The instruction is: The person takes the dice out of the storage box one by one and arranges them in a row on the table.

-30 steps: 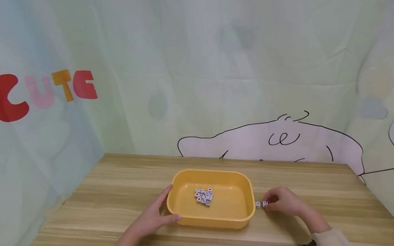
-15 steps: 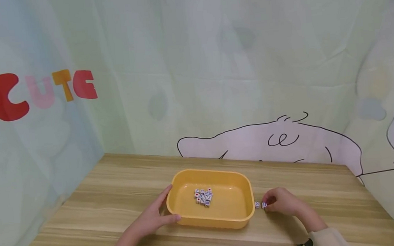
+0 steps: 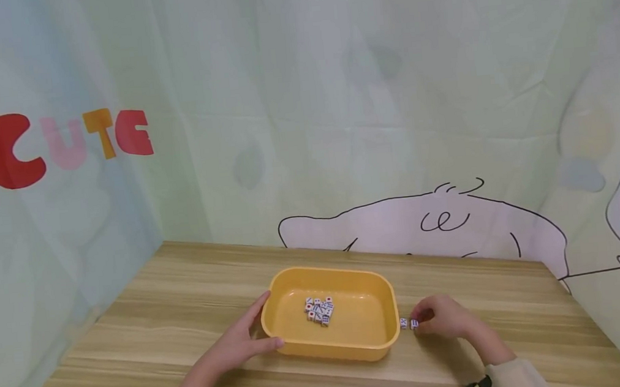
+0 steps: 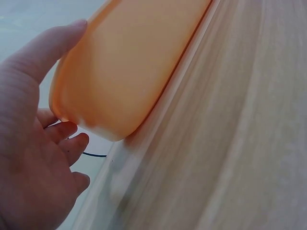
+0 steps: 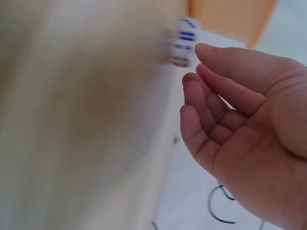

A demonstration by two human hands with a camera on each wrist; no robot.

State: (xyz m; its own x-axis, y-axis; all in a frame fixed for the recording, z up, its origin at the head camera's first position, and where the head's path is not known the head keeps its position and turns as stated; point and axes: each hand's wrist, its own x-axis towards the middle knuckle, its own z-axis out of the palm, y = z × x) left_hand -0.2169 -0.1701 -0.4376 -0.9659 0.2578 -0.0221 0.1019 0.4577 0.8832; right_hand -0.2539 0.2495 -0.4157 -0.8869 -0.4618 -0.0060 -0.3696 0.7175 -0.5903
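A yellow plastic tray stands on the table with a cluster of white dice in its left half. My left hand holds the tray's left end, thumb at the near side and fingers at the far side; the left wrist view shows the thumb against the tray wall. Just outside the right end lies one die. Beside it, a second die is between the thumb and fingertips of my right hand, low at the tabletop. In the right wrist view both dice are blurred.
The wooden table ends at a printed cloth backdrop behind and at both sides. Coloured letters and a cartoon animal are printed on it. Bare wood surrounds the tray.
My right hand has moved slightly left with its die, bringing it a little closer to the other die. The left hand and tray hold their place; the head view has shifted slightly.
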